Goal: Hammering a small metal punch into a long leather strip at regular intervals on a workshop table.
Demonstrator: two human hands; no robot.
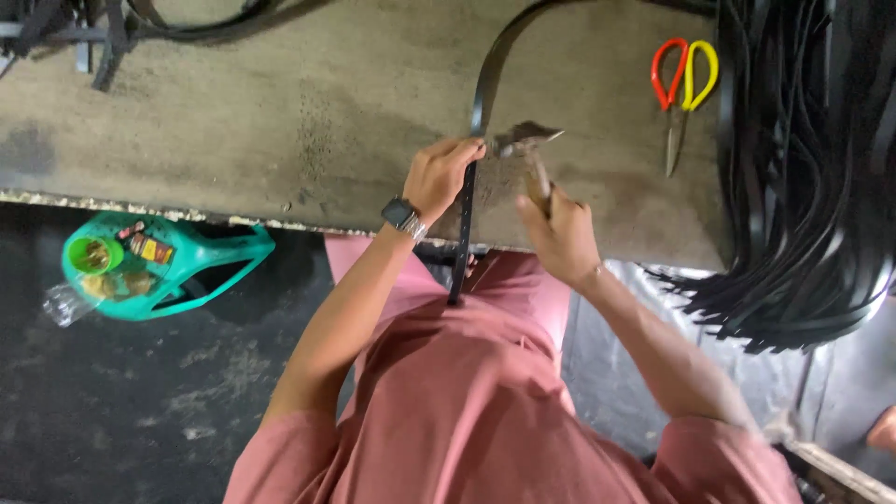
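Observation:
A long black strap lies across the worn grey worktable and hangs over its near edge toward my lap. My left hand, with a dark watch on its wrist, pinches the strap flat on the table. My right hand grips the wooden handle of a hammer. The metal head of the hammer is blurred and sits just right of my left fingertips, close to the strap.
Scissors with one red and one yellow handle lie at the table's right. A thick bundle of black straps drapes over the right end. A green plastic basket with small items stands on the dark floor at left.

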